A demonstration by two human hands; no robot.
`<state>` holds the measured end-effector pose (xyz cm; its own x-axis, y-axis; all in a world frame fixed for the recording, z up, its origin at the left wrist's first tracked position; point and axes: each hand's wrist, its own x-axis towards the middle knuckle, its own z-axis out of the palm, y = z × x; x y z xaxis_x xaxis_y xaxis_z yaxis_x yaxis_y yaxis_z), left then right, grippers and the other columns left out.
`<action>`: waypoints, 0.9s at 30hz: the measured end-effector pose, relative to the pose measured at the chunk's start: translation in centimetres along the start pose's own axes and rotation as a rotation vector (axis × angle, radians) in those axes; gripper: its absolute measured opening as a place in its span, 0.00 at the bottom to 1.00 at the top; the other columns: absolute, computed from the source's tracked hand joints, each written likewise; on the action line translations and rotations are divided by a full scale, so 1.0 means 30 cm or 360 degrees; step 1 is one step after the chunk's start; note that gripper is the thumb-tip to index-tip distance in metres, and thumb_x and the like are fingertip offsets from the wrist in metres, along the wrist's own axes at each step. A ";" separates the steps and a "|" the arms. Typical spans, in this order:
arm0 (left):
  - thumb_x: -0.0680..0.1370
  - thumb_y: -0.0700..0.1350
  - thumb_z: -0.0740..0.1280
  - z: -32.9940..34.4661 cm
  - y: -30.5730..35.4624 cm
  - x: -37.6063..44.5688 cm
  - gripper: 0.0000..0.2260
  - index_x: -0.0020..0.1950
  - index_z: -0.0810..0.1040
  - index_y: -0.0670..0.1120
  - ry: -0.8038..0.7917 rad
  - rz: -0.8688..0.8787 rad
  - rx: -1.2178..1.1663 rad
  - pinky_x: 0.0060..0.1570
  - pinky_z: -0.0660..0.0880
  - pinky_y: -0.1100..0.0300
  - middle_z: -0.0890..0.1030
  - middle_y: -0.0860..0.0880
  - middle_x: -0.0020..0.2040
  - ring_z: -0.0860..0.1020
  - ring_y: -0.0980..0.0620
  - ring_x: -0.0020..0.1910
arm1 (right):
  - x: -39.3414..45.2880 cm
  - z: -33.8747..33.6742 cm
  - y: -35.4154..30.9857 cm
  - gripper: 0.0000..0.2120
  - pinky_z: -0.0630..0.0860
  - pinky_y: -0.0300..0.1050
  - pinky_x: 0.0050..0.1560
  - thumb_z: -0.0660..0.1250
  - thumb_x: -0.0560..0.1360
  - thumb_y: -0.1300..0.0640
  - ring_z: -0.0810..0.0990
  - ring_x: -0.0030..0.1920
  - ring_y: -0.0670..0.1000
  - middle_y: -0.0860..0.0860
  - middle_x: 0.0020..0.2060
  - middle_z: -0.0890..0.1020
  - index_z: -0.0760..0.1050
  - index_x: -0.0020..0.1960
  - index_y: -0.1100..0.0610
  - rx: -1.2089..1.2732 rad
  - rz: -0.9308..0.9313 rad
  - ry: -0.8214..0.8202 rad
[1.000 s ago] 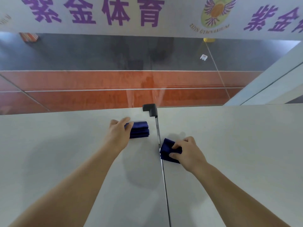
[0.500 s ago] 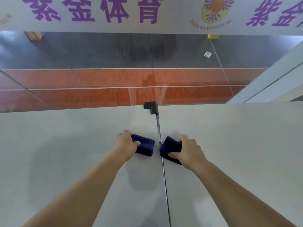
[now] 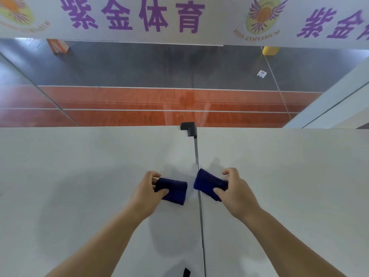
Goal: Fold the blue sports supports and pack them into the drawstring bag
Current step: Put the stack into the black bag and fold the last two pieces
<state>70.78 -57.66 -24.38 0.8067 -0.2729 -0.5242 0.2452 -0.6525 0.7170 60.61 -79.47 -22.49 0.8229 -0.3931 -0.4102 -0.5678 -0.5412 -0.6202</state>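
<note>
Our left hand (image 3: 146, 191) pinches one dark blue folded fabric support (image 3: 173, 190) at its outer end; our right hand (image 3: 235, 191) grips the second folded blue support (image 3: 207, 183) likewise, the two bundles close together between our hands. Held only at the ends, either fold may spring open. We see no drawstring bag, only a black scrap (image 3: 186, 272) near our wrists, so packing could stall.

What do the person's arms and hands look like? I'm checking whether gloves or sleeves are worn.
Both forearms are bare to the frame's bottom edge, with no sleeves in view. The left hand and right hand wear no gloves, rings, watch or bands, and the fingers are uncovered.
</note>
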 end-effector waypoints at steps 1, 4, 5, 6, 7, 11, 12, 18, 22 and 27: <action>0.73 0.38 0.70 -0.008 -0.007 -0.015 0.12 0.51 0.71 0.51 0.0030 0.0029 0.0026 0.46 0.75 0.59 0.77 0.56 0.46 0.77 0.52 0.49 | -0.007 -0.004 -0.006 0.17 0.75 0.38 0.43 0.67 0.75 0.59 0.79 0.46 0.50 0.49 0.50 0.80 0.67 0.62 0.54 0.0009 -0.0036 -0.0015; 0.73 0.39 0.70 -0.050 -0.011 -0.062 0.08 0.48 0.74 0.50 0.0194 0.0095 0.0061 0.40 0.69 0.67 0.79 0.55 0.44 0.76 0.56 0.46 | -0.031 -0.018 -0.043 0.07 0.75 0.37 0.40 0.68 0.74 0.60 0.79 0.40 0.46 0.46 0.42 0.82 0.76 0.49 0.50 0.0046 -0.0222 -0.0168; 0.73 0.39 0.70 -0.068 -0.012 -0.077 0.08 0.47 0.74 0.49 0.0251 0.0103 0.0044 0.40 0.68 0.68 0.79 0.55 0.44 0.76 0.57 0.46 | -0.041 -0.018 -0.060 0.07 0.74 0.35 0.39 0.68 0.74 0.60 0.78 0.38 0.43 0.45 0.40 0.81 0.77 0.47 0.48 0.0064 -0.0283 -0.0248; 0.73 0.39 0.70 -0.088 -0.010 -0.094 0.08 0.46 0.74 0.49 0.0294 0.0107 0.0019 0.40 0.67 0.68 0.79 0.55 0.44 0.76 0.59 0.46 | -0.051 -0.015 -0.077 0.07 0.73 0.35 0.40 0.68 0.74 0.60 0.77 0.38 0.42 0.45 0.40 0.81 0.78 0.46 0.48 0.0060 -0.0350 -0.0329; 0.73 0.39 0.70 -0.108 -0.007 -0.111 0.07 0.46 0.74 0.50 0.0328 0.0113 -0.0011 0.40 0.67 0.69 0.79 0.56 0.44 0.75 0.62 0.47 | -0.060 -0.007 -0.096 0.07 0.72 0.35 0.43 0.68 0.73 0.60 0.76 0.41 0.41 0.44 0.42 0.80 0.78 0.46 0.48 0.0034 -0.0432 -0.0400; 0.73 0.39 0.71 -0.188 -0.012 -0.178 0.07 0.44 0.76 0.50 0.0391 0.0165 -0.0132 0.42 0.68 0.68 0.80 0.56 0.43 0.76 0.63 0.48 | -0.090 0.062 -0.176 0.08 0.64 0.35 0.62 0.69 0.74 0.56 0.63 0.63 0.37 0.36 0.61 0.68 0.76 0.47 0.42 -0.0119 -0.0755 -0.0566; 0.72 0.39 0.71 -0.205 -0.015 -0.198 0.08 0.43 0.76 0.50 0.0395 0.0180 -0.0146 0.42 0.69 0.68 0.81 0.56 0.43 0.77 0.63 0.48 | -0.098 0.081 -0.202 0.08 0.62 0.36 0.64 0.69 0.74 0.55 0.59 0.66 0.38 0.35 0.65 0.64 0.76 0.48 0.42 -0.0138 -0.0816 -0.0578; 0.72 0.37 0.71 -0.312 -0.090 -0.323 0.09 0.42 0.78 0.52 0.0393 0.0293 -0.0217 0.40 0.72 0.75 0.82 0.59 0.43 0.78 0.67 0.46 | -0.165 0.221 -0.379 0.11 0.67 0.31 0.61 0.68 0.74 0.59 0.64 0.64 0.40 0.37 0.63 0.66 0.77 0.56 0.51 -0.0221 -0.1093 -0.0550; 0.75 0.39 0.68 -0.440 -0.205 -0.424 0.09 0.46 0.78 0.54 0.0324 0.0284 -0.0238 0.41 0.73 0.73 0.83 0.56 0.44 0.79 0.66 0.46 | -0.239 0.327 -0.480 0.11 0.74 0.37 0.55 0.68 0.74 0.59 0.73 0.54 0.44 0.43 0.57 0.72 0.76 0.55 0.54 -0.0345 -0.1205 -0.0484; 0.76 0.46 0.67 -0.626 -0.425 -0.571 0.06 0.51 0.77 0.56 0.0347 0.0201 -0.0108 0.43 0.72 0.69 0.82 0.57 0.48 0.79 0.62 0.48 | -0.376 0.505 -0.633 0.10 0.73 0.39 0.53 0.67 0.73 0.54 0.71 0.53 0.44 0.45 0.56 0.73 0.76 0.54 0.52 -0.0602 -0.1399 -0.0451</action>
<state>63.93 -31.39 -15.93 0.9283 -0.1855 -0.3222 0.1647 -0.5717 0.8038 62.45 -53.50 -16.21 0.9011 0.4257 -0.0825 0.3162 -0.7753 -0.5467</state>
